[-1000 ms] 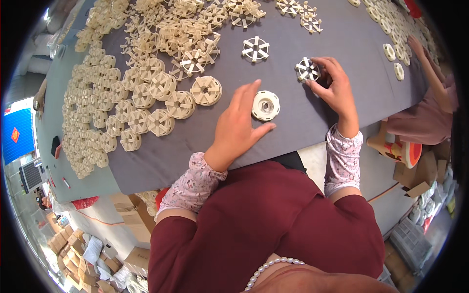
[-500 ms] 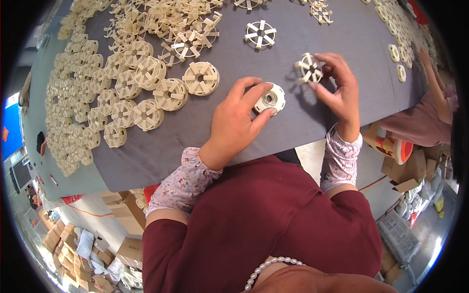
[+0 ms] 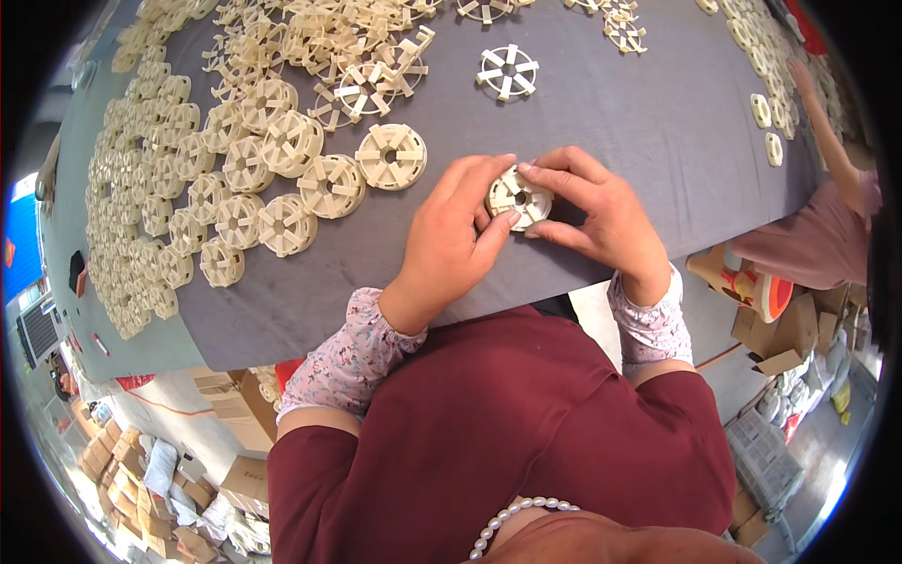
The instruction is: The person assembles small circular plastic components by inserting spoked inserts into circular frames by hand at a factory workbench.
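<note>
Between my two hands sits a round cream plastic base with a spoked ring (image 3: 520, 199) lying over its top. My left hand (image 3: 458, 221) grips the base's left side with thumb and fingers. From the right, my right hand (image 3: 594, 211) has its fingertips closed on the spoked ring's edge. Whether the ring is fully seated I cannot tell. A loose six-spoked ring (image 3: 507, 72) lies just beyond my hands. To the left, the nearest finished-looking round piece (image 3: 391, 157) has spokes across its top.
Rows of similar round pieces (image 3: 240, 219) cover the left side of the grey cloth (image 3: 639, 122). A heap of loose spoked rings (image 3: 310, 42) lies at the far left. At right, another person's arm (image 3: 827, 122) reaches toward more round pieces (image 3: 773, 148). Cardboard boxes (image 3: 127, 479) stand below.
My right hand has moved left with the spoked ring and placed it over the base. The base's open centre, visible before, is now covered by spokes. My left hand stays on the base.
</note>
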`<state>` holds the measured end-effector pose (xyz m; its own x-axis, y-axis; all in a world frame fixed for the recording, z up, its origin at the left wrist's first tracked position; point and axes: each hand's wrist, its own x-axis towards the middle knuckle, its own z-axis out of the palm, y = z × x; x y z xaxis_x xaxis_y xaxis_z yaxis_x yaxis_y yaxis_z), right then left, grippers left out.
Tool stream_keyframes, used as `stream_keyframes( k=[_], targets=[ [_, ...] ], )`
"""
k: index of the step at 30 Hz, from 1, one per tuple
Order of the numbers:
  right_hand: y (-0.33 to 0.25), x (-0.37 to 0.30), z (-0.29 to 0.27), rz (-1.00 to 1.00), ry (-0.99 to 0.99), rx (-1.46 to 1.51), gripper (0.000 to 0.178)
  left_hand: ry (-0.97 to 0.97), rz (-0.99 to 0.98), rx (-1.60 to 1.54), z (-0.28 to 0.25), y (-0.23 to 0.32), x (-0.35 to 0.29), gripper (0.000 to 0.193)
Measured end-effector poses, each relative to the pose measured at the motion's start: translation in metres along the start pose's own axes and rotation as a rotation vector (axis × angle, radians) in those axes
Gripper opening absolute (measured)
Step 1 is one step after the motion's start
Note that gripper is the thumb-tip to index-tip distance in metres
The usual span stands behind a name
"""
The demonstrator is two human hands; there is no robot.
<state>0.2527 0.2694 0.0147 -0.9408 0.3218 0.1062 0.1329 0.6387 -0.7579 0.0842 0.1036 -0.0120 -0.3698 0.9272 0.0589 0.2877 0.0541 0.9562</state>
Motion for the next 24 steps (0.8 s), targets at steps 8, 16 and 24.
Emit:
stream_keyframes(
  k=[8,16,24],
  targets=[
    [0.021,0.021,-0.033,-0.031,-0.189,0.215,0.059,0.020,0.174,0.242,-0.005,0.003,-0.004,0.071],
    [0.053,0.080,-0.020,-0.167,0.238,-0.154,0.057,0.180,-0.010,0.434,-0.051,-0.008,-0.020,0.074],
    [0.056,0.075,-0.011,-0.277,0.418,-0.615,0.049,0.311,0.108,0.530,-0.061,-0.012,-0.040,0.072]
  ],
)
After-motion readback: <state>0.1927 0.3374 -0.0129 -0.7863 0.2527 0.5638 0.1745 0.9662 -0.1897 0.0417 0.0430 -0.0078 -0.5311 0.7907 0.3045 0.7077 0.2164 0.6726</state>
